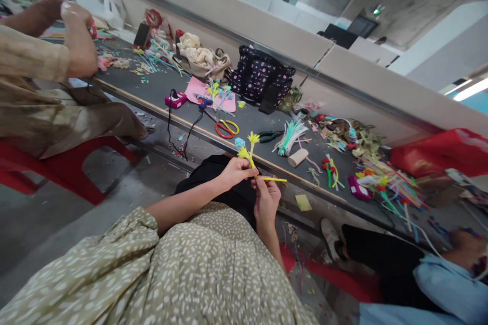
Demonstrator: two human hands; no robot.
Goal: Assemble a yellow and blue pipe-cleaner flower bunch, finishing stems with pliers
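Over my lap, at the table's front edge, my left hand [235, 172] pinches a small bunch of yellow and blue pipe-cleaner flowers [247, 151] by its stems. Just below and to the right, my right hand [267, 195] closes on a yellow strip [273, 179] that sticks out to the right. The strip meets the stems between my fingertips; whether it is wrapped around them is too small to tell. On the table close by lie scissors [227, 129] with red and yellow handles, black-handled pliers [270, 136] and a bundle of pale pipe cleaners [290, 137].
A pink sheet [194, 88] bears more flowers beside a glue gun [205, 102] and its cord. Behind stand a dotted dark bag [263, 73] and a beige bag [198, 66]. Co-workers sit on both sides: a sleeve [32, 53] left, a blue sleeve [450, 284] right.
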